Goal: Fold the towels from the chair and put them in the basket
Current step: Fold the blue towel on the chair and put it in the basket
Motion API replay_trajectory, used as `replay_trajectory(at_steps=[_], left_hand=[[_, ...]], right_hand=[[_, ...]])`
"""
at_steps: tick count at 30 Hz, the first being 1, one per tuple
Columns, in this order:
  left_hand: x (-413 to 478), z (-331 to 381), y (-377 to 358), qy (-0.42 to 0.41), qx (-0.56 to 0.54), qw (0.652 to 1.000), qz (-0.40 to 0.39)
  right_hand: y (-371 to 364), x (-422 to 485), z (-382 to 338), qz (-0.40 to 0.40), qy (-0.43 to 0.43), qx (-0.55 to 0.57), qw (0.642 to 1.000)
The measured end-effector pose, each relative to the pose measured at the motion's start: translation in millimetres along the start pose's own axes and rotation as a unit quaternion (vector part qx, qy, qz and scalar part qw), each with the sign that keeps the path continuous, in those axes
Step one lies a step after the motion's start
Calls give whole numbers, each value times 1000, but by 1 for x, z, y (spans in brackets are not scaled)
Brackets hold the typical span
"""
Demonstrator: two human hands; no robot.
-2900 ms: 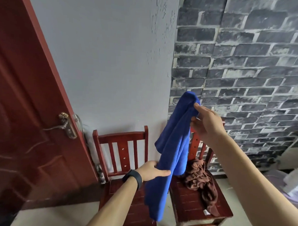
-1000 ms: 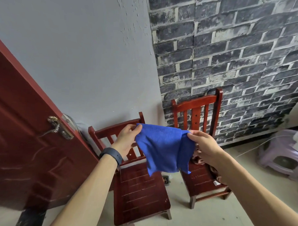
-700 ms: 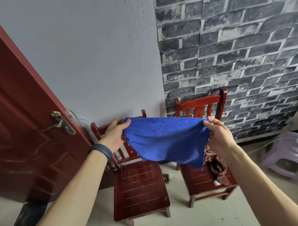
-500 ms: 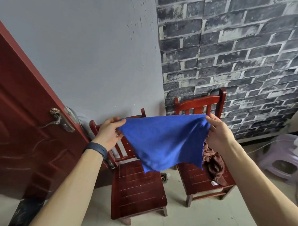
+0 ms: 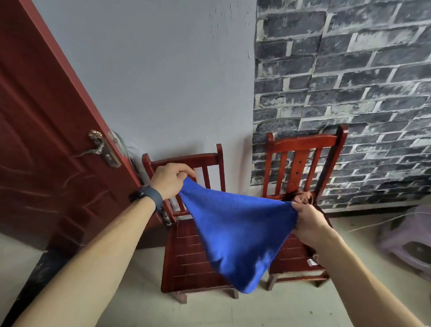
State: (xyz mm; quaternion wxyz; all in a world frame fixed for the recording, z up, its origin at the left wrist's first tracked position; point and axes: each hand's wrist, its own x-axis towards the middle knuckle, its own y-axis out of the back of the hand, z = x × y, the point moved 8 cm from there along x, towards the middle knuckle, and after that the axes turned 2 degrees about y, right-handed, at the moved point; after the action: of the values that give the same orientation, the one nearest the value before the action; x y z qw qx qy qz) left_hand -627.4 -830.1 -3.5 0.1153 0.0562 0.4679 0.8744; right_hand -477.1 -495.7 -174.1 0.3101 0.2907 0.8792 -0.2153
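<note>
— Between the two hands, what hangs?
— A blue towel (image 5: 234, 235), stretched above the chairs (image 5: 194, 255). Left hand (image 5: 171, 180) pinches one corner, right hand (image 5: 307, 222) grips the other; its middle sags low
— And the brown towel (image 5: 303, 198)?
— Behind the right hand, on the right chair

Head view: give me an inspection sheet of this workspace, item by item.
Surface: pale tiled floor; no table seen.
Job's things: blue terry towel held spread in the air; crumpled brown towel on the right red wooden chair; left red wooden chair has a bare seat; basket not seen.
Clutter: lilac plastic stool at right.
Grippers: left hand and right hand each pinch a towel corner.
Cables: thin pale cord on the floor.
Surroundings: red door, grey wall, brick-pattern wall.
</note>
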Motion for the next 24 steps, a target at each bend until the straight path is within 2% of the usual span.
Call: replay_trajectory(at_steps=[2, 5, 9, 13, 16, 17, 18, 19, 21, 22, 24], left_hand=[[-3, -14, -4, 10, 61, 998, 4], [-4, -33, -13, 47, 41, 998, -22], [-4, -39, -15, 105, -119, 987, -33], [-3, -49, -10, 164, -275, 947, -14], [-4, -41, -12, 173, -404, 895, -79], [-4, -37, -11, 159, -414, 890, -106], [-4, -33, -9, 141, -391, 901, -123], [-2, -32, -6, 114, -325, 929, -131], [-1, -29, -1, 61, -119, 984, -119], [-1, -27, 2, 42, -48, 993, -97], [-1, -28, 12, 41, -30, 998, -26]], right_hand=[[-1, -8, -21, 12, 47, -6, 999], [-5, -10, -46, 5, 123, -50, 991], [-5, -18, -71, 11, 164, -74, 984], [-13, -27, -90, -5, 179, -56, 982], [-20, -36, -105, -35, 206, -71, 975], [-23, -39, -111, -51, 228, -108, 966], [-26, -41, -116, -63, 258, -170, 949], [-29, -44, -121, -69, 292, -251, 920], [-36, -51, -129, -54, 345, -403, 846], [-39, -56, -134, -38, 365, -452, 813], [-42, -64, -147, -6, 408, -502, 762]])
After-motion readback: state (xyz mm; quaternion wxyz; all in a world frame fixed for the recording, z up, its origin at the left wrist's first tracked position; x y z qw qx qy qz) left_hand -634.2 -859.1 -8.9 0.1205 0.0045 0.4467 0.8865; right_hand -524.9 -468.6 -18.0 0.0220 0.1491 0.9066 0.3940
